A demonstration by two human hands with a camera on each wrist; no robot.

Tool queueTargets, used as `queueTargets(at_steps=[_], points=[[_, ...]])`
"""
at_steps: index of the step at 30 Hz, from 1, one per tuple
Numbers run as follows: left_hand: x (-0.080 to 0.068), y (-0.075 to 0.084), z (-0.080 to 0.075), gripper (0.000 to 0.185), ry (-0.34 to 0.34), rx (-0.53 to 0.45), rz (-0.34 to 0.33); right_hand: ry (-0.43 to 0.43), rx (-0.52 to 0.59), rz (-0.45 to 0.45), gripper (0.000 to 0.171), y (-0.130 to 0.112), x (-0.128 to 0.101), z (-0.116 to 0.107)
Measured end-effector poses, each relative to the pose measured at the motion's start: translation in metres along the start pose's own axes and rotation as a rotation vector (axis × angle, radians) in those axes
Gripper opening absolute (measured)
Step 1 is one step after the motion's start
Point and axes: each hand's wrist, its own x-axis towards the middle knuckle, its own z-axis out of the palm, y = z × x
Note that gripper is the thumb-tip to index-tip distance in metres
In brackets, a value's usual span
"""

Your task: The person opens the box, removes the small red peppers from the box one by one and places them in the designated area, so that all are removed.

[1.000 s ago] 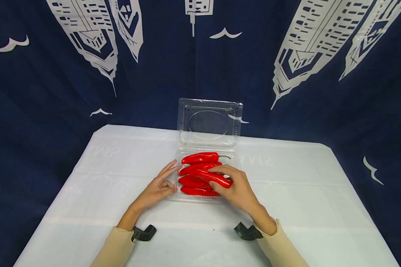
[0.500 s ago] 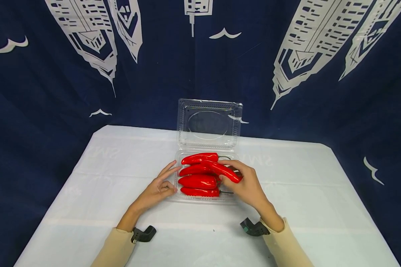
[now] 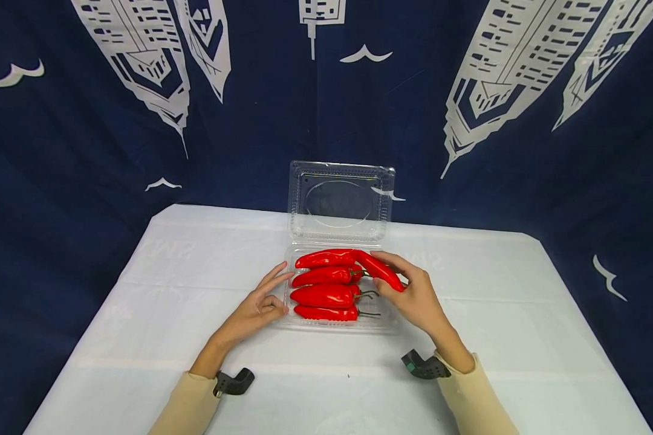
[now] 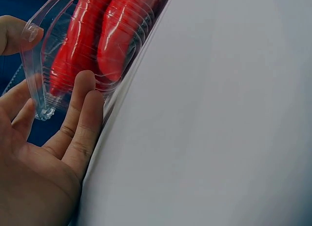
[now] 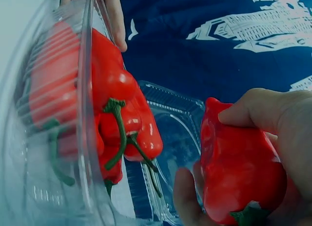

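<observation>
A clear plastic clamshell container [image 3: 389, 320] stands on the table with its lid [image 3: 340, 208] raised at the back. Several red chili peppers [image 3: 322, 296] with green stems lie side by side in it. My right hand [image 3: 410, 287] grips another red chili pepper [image 3: 381, 270] above the container's right part, thumb on one side, fingers on the other. In the right wrist view, this held pepper [image 5: 239, 167] shows its green stem cap at the bottom. At the container's left edge, my left hand [image 3: 256, 308] holds the rim, with two straight fingers [image 4: 90, 123] against the outer wall.
A white cloth covers the table [image 3: 141, 314]. Behind it hangs a dark blue curtain [image 3: 283, 115] printed with white buildings and birds. Black cameras [image 3: 234, 382] sit on both wrists. The raised lid is close to the curtain.
My right hand has moved right and slightly away from me, carrying the pepper off the middle peppers, whose stems now show. The pepper has tilted more steeply. My left hand has stayed put.
</observation>
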Motion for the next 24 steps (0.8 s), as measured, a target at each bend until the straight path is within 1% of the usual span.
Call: queueTargets(at_steps=[7, 12, 19, 24], points=[[0.0, 0.0, 0.0, 0.071, -0.002, -0.003, -0.001, 0.042, 0.014, 0.033, 0.046, 0.006, 0.001, -0.007], [0.0, 0.0, 0.0, 0.071, -0.008, -0.009, 0.006, 0.074, -0.002, 0.07, 0.047, 0.011, 0.002, -0.015], [0.0, 0.0, 0.0, 0.071, -0.008, -0.01, 0.002, 0.084, 0.018, 0.172, 0.054, 0.016, 0.005, -0.026], [0.0, 0.001, 0.0, 0.07, -0.004, -0.017, 0.008, 0.11, -0.001, 0.169, 0.053, 0.025, 0.007, -0.032]])
